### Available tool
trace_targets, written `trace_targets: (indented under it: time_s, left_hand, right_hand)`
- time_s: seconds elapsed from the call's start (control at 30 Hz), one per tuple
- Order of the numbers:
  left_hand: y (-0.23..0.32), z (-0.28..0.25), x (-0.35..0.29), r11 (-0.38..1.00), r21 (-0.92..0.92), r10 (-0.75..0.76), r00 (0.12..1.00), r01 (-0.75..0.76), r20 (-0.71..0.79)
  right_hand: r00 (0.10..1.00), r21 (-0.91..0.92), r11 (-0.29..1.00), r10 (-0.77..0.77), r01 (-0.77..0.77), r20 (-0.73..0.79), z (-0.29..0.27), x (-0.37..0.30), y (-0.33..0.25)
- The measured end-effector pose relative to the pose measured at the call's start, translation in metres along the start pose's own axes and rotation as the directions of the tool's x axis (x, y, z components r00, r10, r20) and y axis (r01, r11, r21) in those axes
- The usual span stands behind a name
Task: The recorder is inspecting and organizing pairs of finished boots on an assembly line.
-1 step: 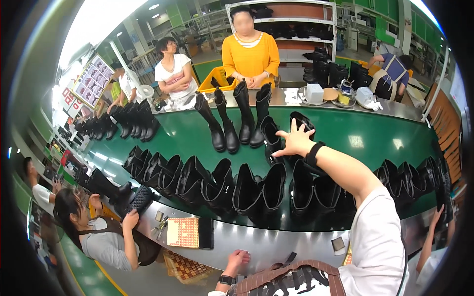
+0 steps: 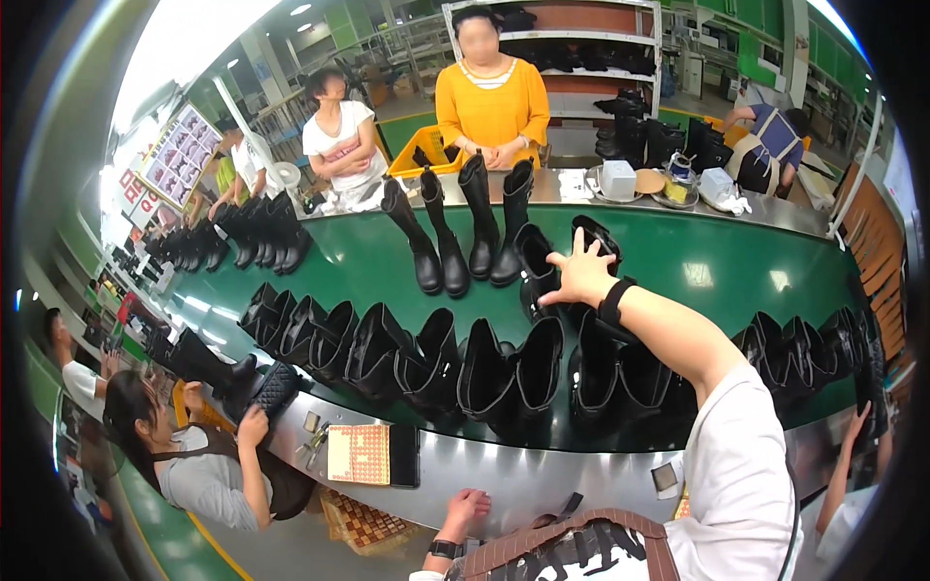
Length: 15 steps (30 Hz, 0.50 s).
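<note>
My right hand (image 2: 582,274) reaches out over the green table, fingers spread wide above a pair of tall black boots. Its thumb side is nearest the left boot (image 2: 534,254) of that pair, and its fingertips are by the right boot (image 2: 598,240). Whether the skin touches the leather I cannot tell. Low in the view, my left hand (image 2: 468,505) rests by the near steel edge, fingers loosely curled, with nothing visible in it. Just left of the reached-for pair, several black boots (image 2: 479,223) stand upright.
A row of open-topped black boots (image 2: 511,373) lines the table's near side. A patterned booklet (image 2: 358,455) lies on the steel ledge (image 2: 542,474). At left, a co-worker (image 2: 208,465) handles a boot; people stand across the green table (image 2: 668,261) by a yellow basket (image 2: 415,155).
Very little differs. My right hand and the boots beneath it have shifted by a tiny amount; my left hand stays where it was.
</note>
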<state>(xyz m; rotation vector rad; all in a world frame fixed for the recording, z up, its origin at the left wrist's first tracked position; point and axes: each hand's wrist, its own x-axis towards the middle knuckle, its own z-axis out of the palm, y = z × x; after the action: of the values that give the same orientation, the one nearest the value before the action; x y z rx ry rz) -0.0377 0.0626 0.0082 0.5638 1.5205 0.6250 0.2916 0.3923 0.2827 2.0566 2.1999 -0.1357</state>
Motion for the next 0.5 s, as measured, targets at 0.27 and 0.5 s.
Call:
trace_targets:
  time_s: [0.27,0.5]
  left_hand:
    - [-0.006,-0.002,0.011,0.999,-0.033,-0.009,1.0,0.008,-0.015]
    - [0.003,0.016,0.017,0.999,-0.014,0.035,0.999,-0.035,0.007]
  right_hand:
    - [1.0,0.207,0.978,-0.012,0.006,0.026,0.024,0.045,0.055]
    - [0.908,0.293,0.937,0.28,-0.189,-0.31,0.016,0.044,0.106]
